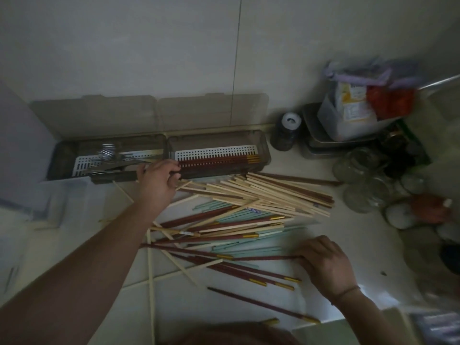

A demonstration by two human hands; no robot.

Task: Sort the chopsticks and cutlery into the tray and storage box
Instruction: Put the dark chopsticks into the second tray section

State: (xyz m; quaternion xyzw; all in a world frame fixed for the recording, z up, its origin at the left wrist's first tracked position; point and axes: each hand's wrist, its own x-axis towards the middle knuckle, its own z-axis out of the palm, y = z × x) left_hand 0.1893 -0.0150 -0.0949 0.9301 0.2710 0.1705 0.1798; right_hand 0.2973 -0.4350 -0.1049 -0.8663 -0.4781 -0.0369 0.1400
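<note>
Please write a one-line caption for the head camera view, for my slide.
Left hand reaches the storage box; right hand pinches a dark red chopstick in the mixed pile.

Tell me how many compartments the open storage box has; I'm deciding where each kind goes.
2. The left compartment, by the wall corner, holds metal cutlery. The right compartment holds dark red chopsticks on a white slotted insert. More dividers may be hidden.
</note>
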